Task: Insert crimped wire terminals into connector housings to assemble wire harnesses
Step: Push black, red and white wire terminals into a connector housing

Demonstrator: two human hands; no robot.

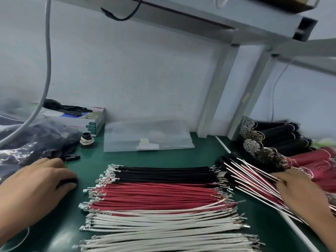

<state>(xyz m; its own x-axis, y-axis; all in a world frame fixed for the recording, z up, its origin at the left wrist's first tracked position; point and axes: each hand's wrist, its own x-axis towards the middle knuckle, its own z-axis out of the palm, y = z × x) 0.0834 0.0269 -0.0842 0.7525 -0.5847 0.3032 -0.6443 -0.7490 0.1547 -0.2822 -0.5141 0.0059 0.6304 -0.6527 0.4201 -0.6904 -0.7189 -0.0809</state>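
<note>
Left hand [36,180], palm down on the green mat [87,160], fingers curled over one black connector housing [68,181] under its fingertips. Just beyond the knuckles, one loose black housing [72,157] at the mouth of a dark plastic bag [31,142] of further housings, too many and too blurred to count.

Right hand [298,193], fingers bent, resting on a fanned sheaf of assembled harnesses [254,177]; whether it grips them cannot be told. Their black connector ends lie beyond the fingertips.

Between the two hands, three groups of crimped wires side by side: black wires [163,174] farthest, red wires [160,196] in the middle, white wires [163,228] nearest, the white in two stacks. Individual wires too numerous to count.

Beyond the right hand, banded bundles: black bundles [280,135] and red bundles [316,160]. Beyond the wire groups, one clear bag [145,133]; beyond the left hand, one small box [87,120] and one black spool [87,140].
</note>
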